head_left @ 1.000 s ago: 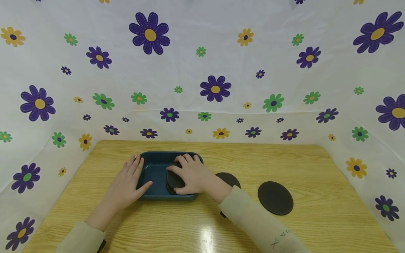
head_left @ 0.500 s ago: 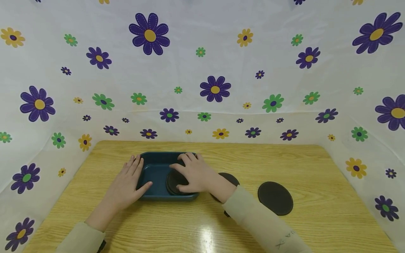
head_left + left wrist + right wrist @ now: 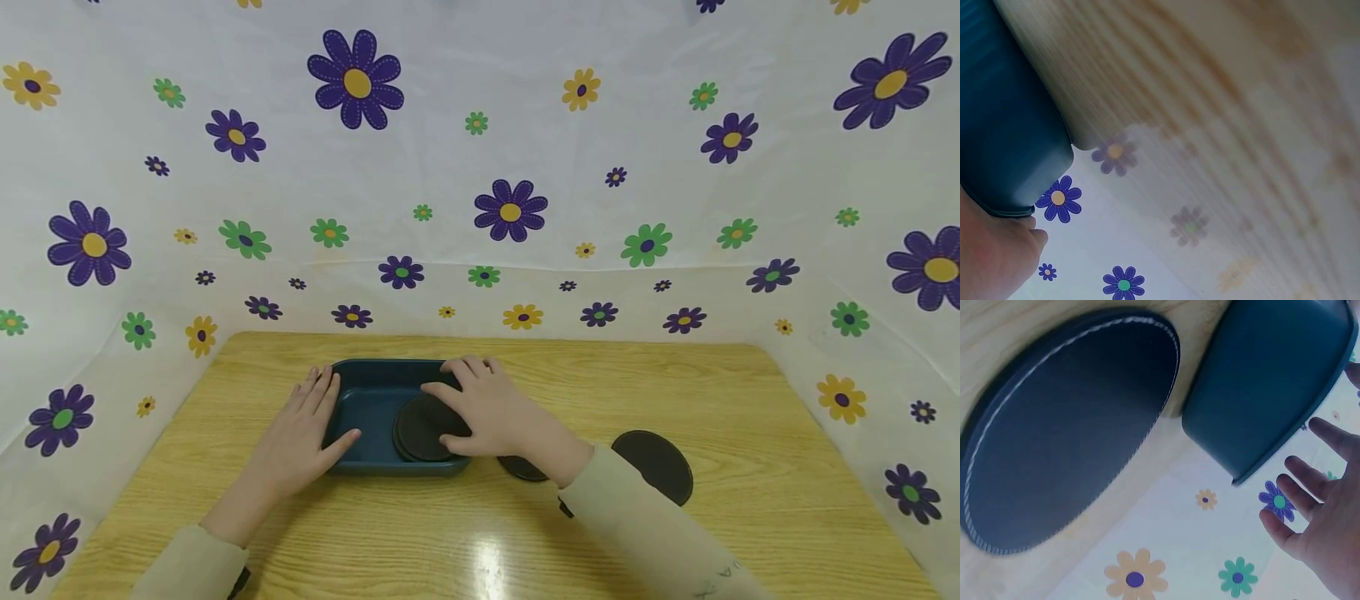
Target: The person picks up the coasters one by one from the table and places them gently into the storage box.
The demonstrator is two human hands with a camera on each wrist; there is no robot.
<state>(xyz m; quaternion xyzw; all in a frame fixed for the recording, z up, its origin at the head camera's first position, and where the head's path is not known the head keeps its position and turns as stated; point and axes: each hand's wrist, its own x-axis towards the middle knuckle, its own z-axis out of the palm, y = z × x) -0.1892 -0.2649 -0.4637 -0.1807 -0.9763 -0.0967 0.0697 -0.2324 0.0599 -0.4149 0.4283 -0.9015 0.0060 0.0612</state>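
A dark blue rectangular dish [image 3: 367, 421] sits on the wooden table. Inside its right end lies a small stack of round black coasters [image 3: 425, 427]. My left hand [image 3: 288, 442] rests against the dish's left side, fingers straight and thumb reaching over the front-left corner. Over the right rim is my right hand [image 3: 495, 417], its fingers spread and loosely bent, fingertips overlapping the stack's right edge in the head view. The right wrist view shows nothing between those fingers. Below that wrist lies another black coaster [image 3: 522, 469], partly hidden; its pale stitched edge [image 3: 1072, 434] shows in the right wrist view.
Farther right, one more black coaster [image 3: 654, 462] lies flat on the table [image 3: 420, 542], partly covered by the right sleeve [image 3: 637, 517]. A white cloth [image 3: 450, 167] printed with flowers stands around the back and sides.
My right hand has let go of the top coaster, left it on the stack in the dish, and drawn back to the right. My left hand has stayed in place.
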